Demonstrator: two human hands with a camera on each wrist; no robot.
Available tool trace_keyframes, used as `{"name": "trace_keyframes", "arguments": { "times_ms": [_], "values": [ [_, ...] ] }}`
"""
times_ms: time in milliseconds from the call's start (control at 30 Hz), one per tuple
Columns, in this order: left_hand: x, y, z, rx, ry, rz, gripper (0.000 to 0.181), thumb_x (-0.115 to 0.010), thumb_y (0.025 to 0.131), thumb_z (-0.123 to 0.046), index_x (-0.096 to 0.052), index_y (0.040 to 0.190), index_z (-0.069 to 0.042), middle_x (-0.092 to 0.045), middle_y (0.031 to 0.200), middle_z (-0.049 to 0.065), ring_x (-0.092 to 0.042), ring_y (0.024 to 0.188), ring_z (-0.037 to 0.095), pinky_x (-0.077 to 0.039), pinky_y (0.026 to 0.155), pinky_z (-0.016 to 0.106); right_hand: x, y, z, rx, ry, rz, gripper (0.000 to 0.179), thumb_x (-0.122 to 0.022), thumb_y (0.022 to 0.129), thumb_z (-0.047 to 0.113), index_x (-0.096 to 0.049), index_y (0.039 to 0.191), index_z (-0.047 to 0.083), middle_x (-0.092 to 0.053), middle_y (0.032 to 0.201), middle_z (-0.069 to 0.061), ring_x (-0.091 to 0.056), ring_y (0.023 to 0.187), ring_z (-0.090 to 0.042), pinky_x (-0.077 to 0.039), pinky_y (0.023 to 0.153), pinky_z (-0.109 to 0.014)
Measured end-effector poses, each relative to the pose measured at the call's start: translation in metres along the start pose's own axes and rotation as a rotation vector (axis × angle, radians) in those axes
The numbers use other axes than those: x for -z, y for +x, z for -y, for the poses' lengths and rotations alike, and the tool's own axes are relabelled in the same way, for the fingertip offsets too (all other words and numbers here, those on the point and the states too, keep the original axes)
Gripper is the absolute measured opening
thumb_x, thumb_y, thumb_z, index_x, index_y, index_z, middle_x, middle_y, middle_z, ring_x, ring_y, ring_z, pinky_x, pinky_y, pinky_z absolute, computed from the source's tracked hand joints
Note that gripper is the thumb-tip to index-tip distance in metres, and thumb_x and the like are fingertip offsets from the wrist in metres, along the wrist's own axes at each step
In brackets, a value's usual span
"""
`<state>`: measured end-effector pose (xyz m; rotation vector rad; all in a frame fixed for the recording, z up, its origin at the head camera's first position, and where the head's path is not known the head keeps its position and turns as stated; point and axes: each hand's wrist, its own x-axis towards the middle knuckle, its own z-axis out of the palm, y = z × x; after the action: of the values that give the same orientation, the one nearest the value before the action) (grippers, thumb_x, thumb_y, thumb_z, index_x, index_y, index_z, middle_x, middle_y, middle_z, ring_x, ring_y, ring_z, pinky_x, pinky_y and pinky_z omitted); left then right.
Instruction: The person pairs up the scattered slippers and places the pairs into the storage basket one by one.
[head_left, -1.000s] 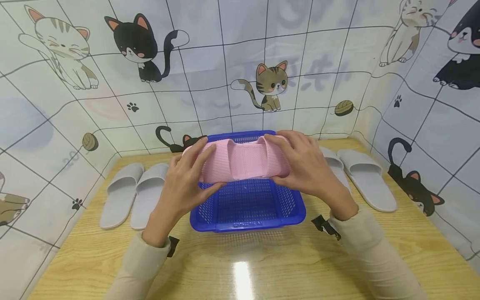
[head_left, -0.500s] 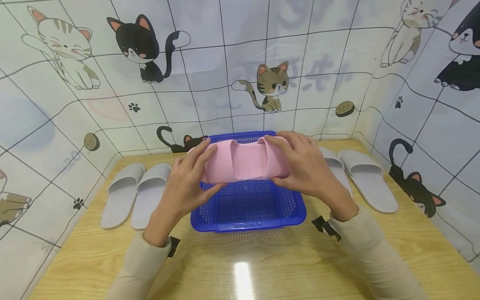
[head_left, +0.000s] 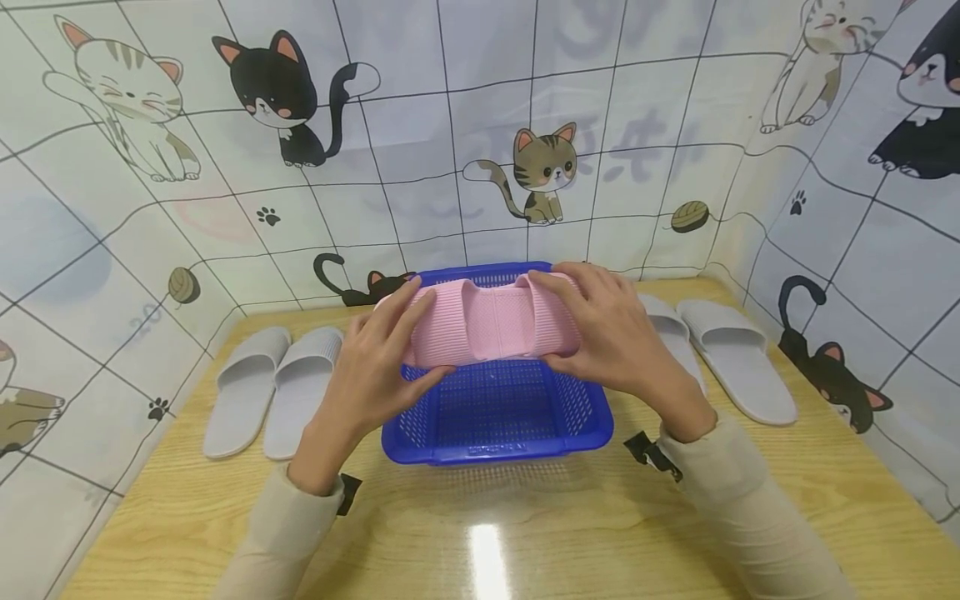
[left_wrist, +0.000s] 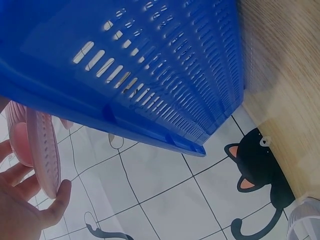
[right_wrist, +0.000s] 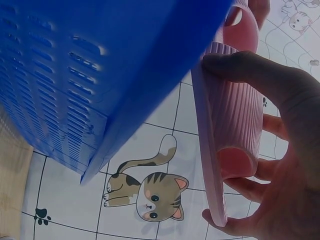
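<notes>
A pair of pink slippers (head_left: 498, 321) with ribbed straps lies lengthwise between both hands, one strap at each end. My left hand (head_left: 367, 367) grips the left end, thumb below and fingers above. The right end is held the same way by my right hand (head_left: 611, 333). Beneath them stands a blue plastic basket (head_left: 498, 454) with slotted walls; its back part is hidden by the slippers. In the right wrist view the slippers (right_wrist: 232, 112) appear edge-on beside the basket (right_wrist: 125, 100). The left wrist view shows part of the slippers (left_wrist: 42, 155) past the basket's rim.
Two grey slippers (head_left: 243, 392) sit side by side left of the basket on the wooden table (head_left: 420, 533). On the right are two more grey slippers (head_left: 738, 362), one partly behind my right hand. A cat-printed wall covering (head_left: 420, 192) encloses the table.
The left end of the pink slippers and my left hand have shifted slightly to the right. The right hand, basket and grey slippers look the same.
</notes>
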<state>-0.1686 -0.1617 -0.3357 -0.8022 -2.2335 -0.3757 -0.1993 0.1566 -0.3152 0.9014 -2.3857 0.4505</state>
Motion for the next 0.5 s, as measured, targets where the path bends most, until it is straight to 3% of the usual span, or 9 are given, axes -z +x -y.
{"name": "trace_keyframes", "arguments": {
  "times_ms": [500],
  "values": [
    [0.0001, -0.0008, -0.001, -0.007, 0.008, -0.009, 0.102, -0.094, 0.071, -0.043, -0.045, 0.155, -0.014, -0.047, 0.159, 0.015, -0.054, 0.136, 0.035, -0.046, 0.097, 0.054, -0.0019, -0.0004, 0.0001, 0.005, -0.002, -0.005, 0.1, -0.098, 0.06, 0.037, -0.05, 0.147, 0.023, -0.055, 0.142, -0.015, -0.05, 0.132, -0.04, -0.041, 0.104, -0.064]
  ]
}}
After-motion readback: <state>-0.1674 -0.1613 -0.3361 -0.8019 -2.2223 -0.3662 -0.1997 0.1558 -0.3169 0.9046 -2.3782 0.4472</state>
